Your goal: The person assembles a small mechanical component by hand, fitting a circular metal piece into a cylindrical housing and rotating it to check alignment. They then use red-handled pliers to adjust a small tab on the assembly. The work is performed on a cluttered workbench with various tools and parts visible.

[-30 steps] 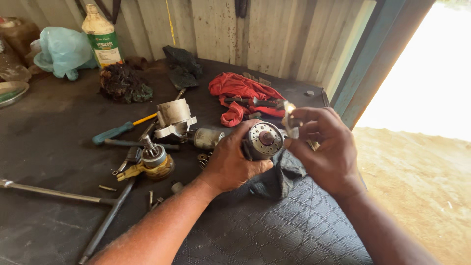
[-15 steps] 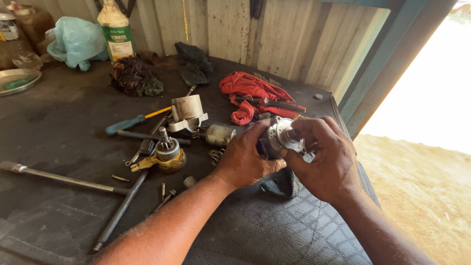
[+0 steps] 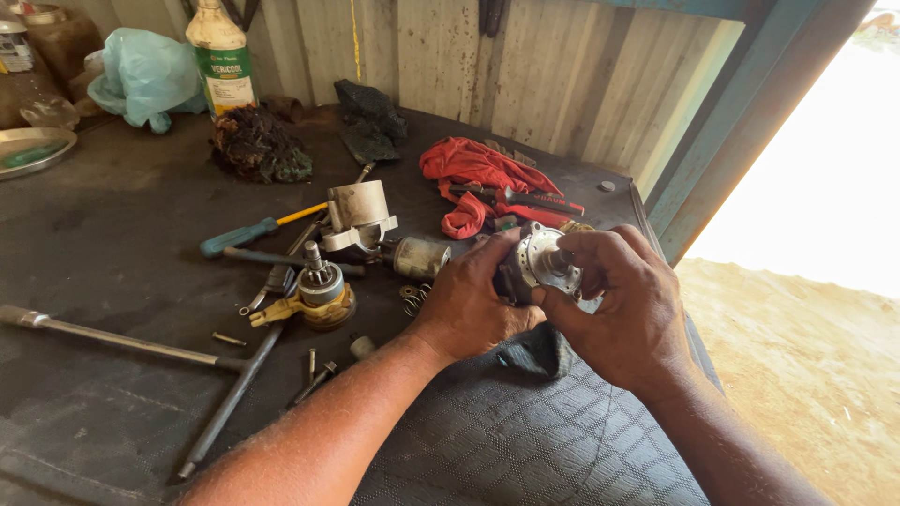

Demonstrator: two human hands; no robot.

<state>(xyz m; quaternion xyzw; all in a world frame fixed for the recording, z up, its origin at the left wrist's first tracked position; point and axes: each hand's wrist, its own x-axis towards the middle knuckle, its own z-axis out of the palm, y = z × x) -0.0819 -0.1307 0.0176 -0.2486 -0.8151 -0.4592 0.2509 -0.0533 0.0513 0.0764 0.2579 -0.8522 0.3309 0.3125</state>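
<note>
My left hand [image 3: 473, 300] grips a round metal motor part [image 3: 534, 265] from the left, over a dark rubber-covered bench [image 3: 131, 225]. My right hand [image 3: 623, 305] closes on the part's shiny front end, fingertips on its small centre piece. A dark rag [image 3: 539, 349] lies under both hands. Just left of them rest a silver cylinder [image 3: 420, 256], a grey metal housing [image 3: 358, 214] and a brass-and-steel gear assembly [image 3: 322, 290].
A blue-handled screwdriver [image 3: 253, 230], a long steel bar [image 3: 112, 339], small bolts and springs lie on the left. A red cloth [image 3: 473, 178] with red-handled pliers sits behind. A bottle [image 3: 220, 61], a pale blue plastic bag [image 3: 141, 80] and a metal dish [image 3: 33, 150] stand at the back left. The bench ends at a doorway with sandy ground on the right.
Both hands have dropped lower with the part. The right hand has shifted from beside it to closing over its front end, and the view has tilted down.
</note>
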